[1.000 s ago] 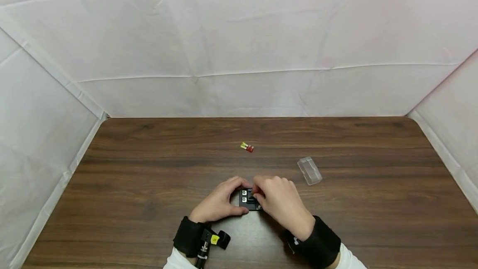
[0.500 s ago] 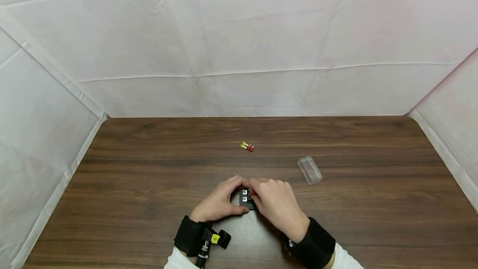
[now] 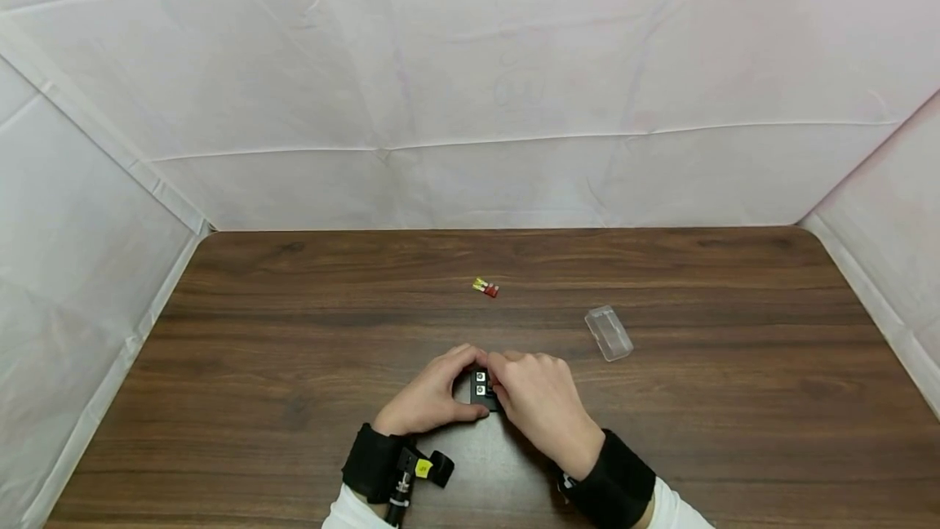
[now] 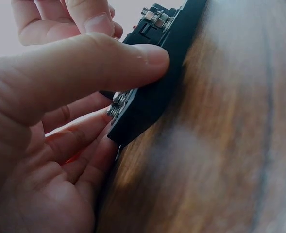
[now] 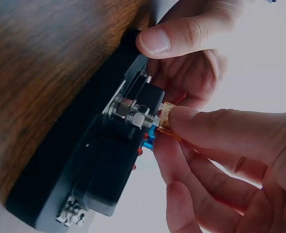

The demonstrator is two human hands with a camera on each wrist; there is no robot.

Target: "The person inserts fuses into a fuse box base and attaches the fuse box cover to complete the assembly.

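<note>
**Both hands on a black fuse block at the near edge of the table**

The left hand (image 3: 429, 398) grips the black fuse block (image 3: 482, 390) from its left side: in the left wrist view its thumb (image 4: 89, 63) curls over the block's upper edge while the other fingers (image 4: 79, 141) lie against the face with the screw terminals. The block rests flat on the wooden table (image 3: 294, 349), directly between the two hands.

The right hand (image 3: 539, 406) comes in from the other side, thumb and forefinger pinched together on a small amber blade fuse (image 5: 166, 121), held right against the block's top by the silver terminal nuts (image 5: 128, 110). A blue piece (image 5: 148, 139) shows just beneath it; whether the amber fuse is seated in a slot cannot be told.

Beyond the hands, well apart from them, lie a red and yellow pair of small fuses (image 3: 485, 289). Beyond the right hand and further right lies a clear plastic cover (image 3: 609, 333).
</note>
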